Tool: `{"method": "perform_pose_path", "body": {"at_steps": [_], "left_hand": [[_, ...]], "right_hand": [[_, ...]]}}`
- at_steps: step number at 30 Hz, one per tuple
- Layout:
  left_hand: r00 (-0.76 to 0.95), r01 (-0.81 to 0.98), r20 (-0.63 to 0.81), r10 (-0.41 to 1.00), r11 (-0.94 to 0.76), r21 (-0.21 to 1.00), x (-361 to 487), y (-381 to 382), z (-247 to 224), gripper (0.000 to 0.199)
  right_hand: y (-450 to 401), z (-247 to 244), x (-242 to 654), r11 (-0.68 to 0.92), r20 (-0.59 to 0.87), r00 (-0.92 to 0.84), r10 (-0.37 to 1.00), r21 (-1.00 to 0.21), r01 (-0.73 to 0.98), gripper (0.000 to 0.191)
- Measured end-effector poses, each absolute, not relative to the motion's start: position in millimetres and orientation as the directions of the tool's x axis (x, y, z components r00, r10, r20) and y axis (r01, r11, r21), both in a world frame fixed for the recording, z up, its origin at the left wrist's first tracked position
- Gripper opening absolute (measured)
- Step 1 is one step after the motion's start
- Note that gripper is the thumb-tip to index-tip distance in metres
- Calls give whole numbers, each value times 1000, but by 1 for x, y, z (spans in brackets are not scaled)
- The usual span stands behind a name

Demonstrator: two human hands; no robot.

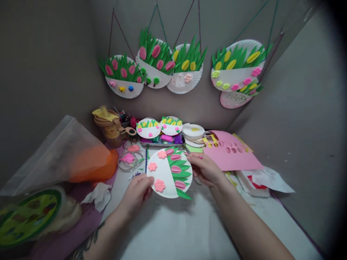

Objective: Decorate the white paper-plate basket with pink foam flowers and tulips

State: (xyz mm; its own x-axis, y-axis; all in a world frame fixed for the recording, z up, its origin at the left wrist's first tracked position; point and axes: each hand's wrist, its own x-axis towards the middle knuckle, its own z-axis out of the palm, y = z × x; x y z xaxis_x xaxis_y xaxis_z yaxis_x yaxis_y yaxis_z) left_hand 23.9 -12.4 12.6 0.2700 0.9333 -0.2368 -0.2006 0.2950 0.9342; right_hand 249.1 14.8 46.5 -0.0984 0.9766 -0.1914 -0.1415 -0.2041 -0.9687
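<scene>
**Forearms (244,213) extended from the bottom edge, a decorated plate (166,168) held between the hands**

The lower middle of the frame is taken up by a pale tabletop (173,231), above which the work appears to be lifted. Across the top, flowered hanging plates (184,86) are suspended by strings, presumably for display. At right of centre a pink sheet (244,160) with oval holes is laid, likely to be kept off the middle. Behind the work, two small plates (148,134) are rested on a tray (162,144), perhaps to save space. At the centre, the decorated plate is turned sideways. Its lower-left rim is pinched by the left hand (138,189), its right rim by the right hand (206,169), probably so that the pink tulips (176,169) and coral flowers (159,185) are left unpressed.
</scene>
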Motion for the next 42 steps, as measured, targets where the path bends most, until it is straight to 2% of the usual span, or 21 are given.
{"method": "perform_pose_path", "body": {"at_steps": [5,10,13,20,23,26,30,33,35,38,42], "left_hand": [[164,-207,-194,967,226,952,20,-6,15,41],[97,-161,-172,980,186,969,20,-5,10,47],[93,-123,-157,983,168,978,22,-7,9,39],[43,-120,-206,978,210,970,20,-3,8,34],[22,-121,-211,977,212,970,19,-1,12,32],[13,-134,-216,976,215,967,19,-1,14,31],[60,-121,-226,972,232,965,21,-5,13,29],[115,-66,-228,967,236,969,24,-9,11,27],[152,-21,-222,963,228,973,25,-12,11,25],[193,30,-222,956,220,975,27,-14,12,23],[236,67,-219,947,209,976,29,-15,16,24]], "right_hand": [[16,33,245,-229,-228,-29,973,-965,-130,21],[20,21,237,-120,-139,142,980,-984,-133,16],[19,18,231,-74,-103,205,973,-987,-140,18],[10,17,217,-82,-97,182,978,-993,-84,14],[14,20,224,-77,-104,192,976,-986,-145,18],[22,27,241,22,-51,331,942,-976,-215,34],[17,42,257,256,173,450,876,-958,-130,31],[-3,54,250,346,379,350,857,-925,156,25],[-17,61,240,439,503,158,850,-841,315,17],[-29,68,227,555,573,-64,817,-753,353,16],[-32,70,223,590,580,-151,801,-718,370,19]]}}
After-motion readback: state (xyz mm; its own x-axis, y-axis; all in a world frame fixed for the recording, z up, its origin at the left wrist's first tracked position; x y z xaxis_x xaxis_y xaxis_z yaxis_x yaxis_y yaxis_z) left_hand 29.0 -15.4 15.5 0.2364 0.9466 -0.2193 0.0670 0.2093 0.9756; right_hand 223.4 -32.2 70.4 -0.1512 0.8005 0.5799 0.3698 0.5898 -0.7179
